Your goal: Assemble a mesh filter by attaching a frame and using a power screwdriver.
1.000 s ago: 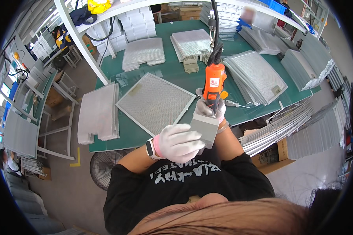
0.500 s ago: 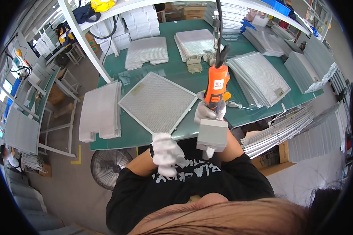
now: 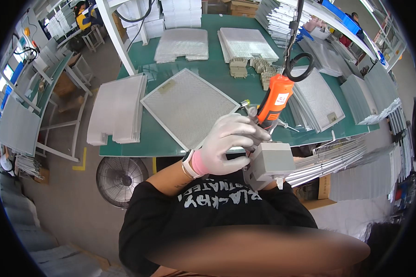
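Observation:
An orange and black electric screwdriver [image 3: 275,99] hangs tilted on a cord, a grey box [image 3: 273,161] close below its body. My right hand [image 3: 252,112], gloved, is at the screwdriver's lower body, closed around it; most of it is hidden behind my left hand and the box. My left hand [image 3: 224,143], in a white glove with a pink cuff, reaches across to it. Its fingers are curled together beside the box; what they pinch is hidden. A small yellow-green tipped piece [image 3: 245,103] shows beside my right fingertips. A framed mesh panel [image 3: 185,108] lies diagonally on the green table.
Stacked mesh panels lie at the left [image 3: 118,108], at the back [image 3: 182,45] and at the right [image 3: 321,99]. Small beige metal pieces [image 3: 238,68] sit mid-table. A hand screwdriver [image 3: 289,126] lies right of my hands. A floor fan [image 3: 121,181] stands below the table's left front edge.
My left hand has moved from the panel's near corner up and right to my right hand. The electric screwdriver has tilted, its top leaning right. The view has shifted slightly.

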`<state>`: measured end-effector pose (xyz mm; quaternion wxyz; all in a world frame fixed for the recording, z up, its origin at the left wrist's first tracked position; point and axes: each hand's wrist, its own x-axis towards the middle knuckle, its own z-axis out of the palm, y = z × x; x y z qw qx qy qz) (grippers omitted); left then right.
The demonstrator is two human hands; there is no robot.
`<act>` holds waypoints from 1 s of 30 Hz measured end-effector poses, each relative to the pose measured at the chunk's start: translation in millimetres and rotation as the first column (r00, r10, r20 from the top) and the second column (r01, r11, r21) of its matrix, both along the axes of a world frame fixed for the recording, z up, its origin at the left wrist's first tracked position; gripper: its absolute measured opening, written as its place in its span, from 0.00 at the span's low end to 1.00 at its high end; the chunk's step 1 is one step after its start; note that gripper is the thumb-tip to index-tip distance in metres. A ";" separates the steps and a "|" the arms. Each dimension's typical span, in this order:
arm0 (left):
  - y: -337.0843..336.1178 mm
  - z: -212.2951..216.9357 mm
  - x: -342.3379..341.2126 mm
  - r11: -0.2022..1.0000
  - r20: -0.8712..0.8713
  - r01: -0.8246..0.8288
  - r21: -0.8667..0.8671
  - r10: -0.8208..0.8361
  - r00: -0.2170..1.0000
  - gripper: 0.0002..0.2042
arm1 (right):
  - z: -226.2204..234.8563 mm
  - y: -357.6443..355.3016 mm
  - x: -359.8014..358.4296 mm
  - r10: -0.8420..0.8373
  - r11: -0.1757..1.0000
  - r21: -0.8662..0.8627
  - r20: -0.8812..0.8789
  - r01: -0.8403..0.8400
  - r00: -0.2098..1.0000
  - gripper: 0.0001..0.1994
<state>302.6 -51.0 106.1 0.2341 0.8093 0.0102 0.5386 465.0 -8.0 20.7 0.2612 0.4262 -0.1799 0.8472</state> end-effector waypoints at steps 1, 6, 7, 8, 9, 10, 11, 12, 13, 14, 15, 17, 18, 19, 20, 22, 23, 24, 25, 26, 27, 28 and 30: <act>-3.7 4.7 -2.2 0.999 -0.055 -0.043 -0.023 0.042 0.998 0.20 | -0.5 -0.2 -0.5 0.000 1.000 -0.005 0.007 0.000 1.000 0.38; -16.1 10.2 3.5 0.996 -0.177 -0.091 -0.023 0.086 0.980 0.14 | -3.5 -3.0 -7.9 0.000 1.000 -0.027 0.037 0.001 0.999 0.38; -17.5 10.1 3.8 0.996 -0.173 -0.088 -0.023 0.083 0.981 0.13 | -4.2 -3.6 -8.3 0.000 1.000 -0.030 0.043 0.002 0.999 0.38; -19.3 11.7 3.3 0.996 -0.172 -0.091 -0.025 0.086 0.981 0.13 | -5.0 -4.0 -8.6 0.000 0.999 -0.034 0.048 0.002 0.999 0.38; -21.3 14.2 2.6 0.994 -0.185 -0.099 -0.043 0.090 0.979 0.12 | -5.9 -4.4 -9.1 -0.001 0.999 -0.038 0.054 0.003 0.999 0.38; -22.8 15.4 1.8 0.992 -0.199 -0.106 -0.060 0.092 0.976 0.10 | -6.3 -4.3 -9.8 -0.003 0.999 -0.042 0.059 0.005 0.998 0.38; -23.8 14.9 1.3 0.992 -0.198 -0.108 -0.063 0.094 0.976 0.10 | -6.7 -4.2 -10.6 -0.004 0.999 -0.045 0.065 0.007 0.998 0.38; -25.0 14.3 1.0 0.990 -0.147 -0.120 -0.070 0.109 0.983 0.10 | -7.1 -4.0 -11.3 -0.006 0.999 -0.049 0.070 0.009 0.998 0.38; -25.8 13.4 0.7 0.988 -0.096 -0.131 -0.078 0.123 0.988 0.09 | -7.8 -4.0 -11.7 -0.008 0.999 -0.051 0.076 0.012 0.997 0.38; -26.8 12.5 0.9 0.988 -0.094 -0.132 -0.080 0.125 0.988 0.09 | -8.6 -3.9 -12.2 -0.010 0.998 -0.054 0.081 0.015 0.997 0.38; -27.8 11.6 1.4 0.987 -0.071 -0.135 -0.091 0.129 0.989 0.08 | -9.4 -3.8 -12.5 -0.012 0.998 -0.057 0.087 0.017 0.996 0.38; -28.3 11.3 0.9 0.984 -0.047 -0.142 -0.103 0.138 0.989 0.08 | -9.4 -3.5 -14.6 -0.013 0.998 -0.061 0.097 0.019 0.995 0.38; -26.8 10.6 0.6 0.987 -0.048 -0.138 -0.082 0.135 0.990 0.08 | -9.3 -3.4 -15.6 -0.014 0.998 -0.063 0.101 0.020 0.995 0.38; -24.9 10.1 0.5 0.990 -0.049 -0.131 -0.061 0.128 0.991 0.08 | -9.7 -2.9 -16.2 -0.018 0.998 -0.065 0.106 0.025 0.994 0.38; -23.3 10.6 0.2 0.990 -0.048 -0.130 -0.062 0.127 0.991 0.08 | -10.0 -2.5 -16.8 -0.022 0.997 -0.067 0.111 0.029 0.994 0.38; -20.5 13.0 -0.4 0.988 -0.076 -0.153 -0.003 0.153 0.985 0.07 | -10.0 -1.9 -17.8 -0.030 0.997 -0.069 0.119 0.039 0.992 0.38; -20.3 16.2 -1.0 0.988 -0.076 -0.153 -0.002 0.152 0.985 0.07 | -9.6 -1.7 -18.3 -0.034 0.997 -0.069 0.123 0.043 0.992 0.38; -20.8 21.2 -2.0 0.986 -0.105 -0.165 0.023 0.167 0.980 0.07 | -9.2 -1.5 -18.9 -0.039 0.996 -0.070 0.126 0.048 0.991 0.38; -21.2 25.1 -2.4 0.983 -0.132 -0.176 0.049 0.181 0.975 0.07 | -9.0 -1.4 -19.1 -0.044 0.996 -0.070 0.130 0.053 0.990 0.38; -20.9 27.3 -2.3 0.983 -0.132 -0.174 0.050 0.179 0.975 0.07 | -8.8 -1.2 -19.4 -0.049 0.996 -0.069 0.134 0.059 0.990 0.38; -20.5 29.2 -2.2 0.979 -0.143 -0.193 0.073 0.202 0.969 0.07 | -8.5 -1.1 -19.6 -0.055 0.996 -0.069 0.139 0.065 0.989 0.38; -20.5 31.4 -1.6 0.973 -0.154 -0.211 0.096 0.224 0.962 0.07 | -8.1 -0.7 -19.3 -0.060 0.995 -0.068 0.143 0.070 0.988 0.38; -22.4 39.6 -3.4 0.973 -0.166 -0.212 0.095 0.226 0.960 0.07 | -7.3 0.2 -18.5 -0.071 0.994 -0.067 0.150 0.081 0.986 0.38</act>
